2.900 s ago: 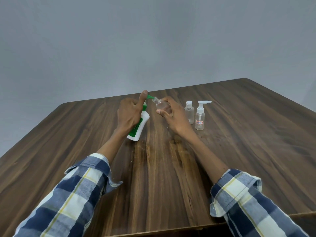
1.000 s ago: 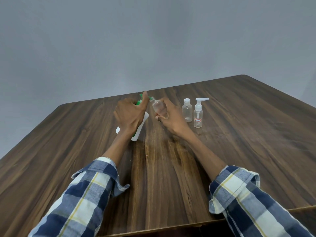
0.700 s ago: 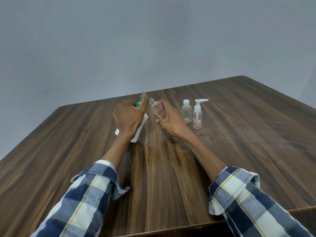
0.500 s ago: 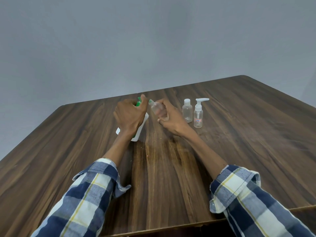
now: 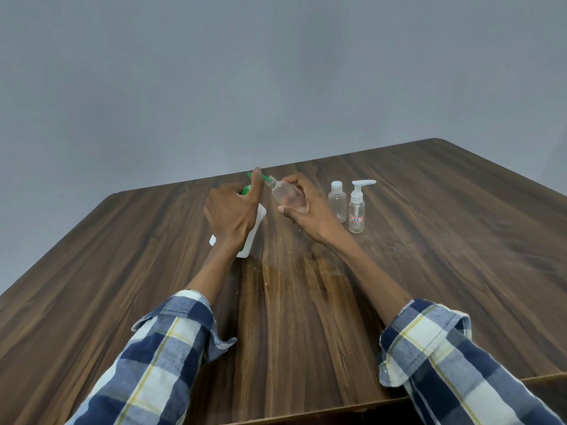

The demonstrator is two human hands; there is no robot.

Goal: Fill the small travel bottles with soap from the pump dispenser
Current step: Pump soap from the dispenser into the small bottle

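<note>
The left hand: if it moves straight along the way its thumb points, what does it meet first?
Probably nothing new: the left hand thumb already lies on the green pump head; beyond it, bare table, though depth is unclear.

Both hands (image 5: 232, 213) (image 5: 310, 210) extended forward, fingers curled in grips.

Left hand (image 5: 231, 214) presses dispenser (image 5: 253, 231); right hand (image 5: 308, 210) holds seemingly empty bottle (image 5: 287, 194).

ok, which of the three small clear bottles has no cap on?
The one tilted in the right hand, neck at the green spout. The flat-capped bottle and pump-top bottle stand closed.
</note>
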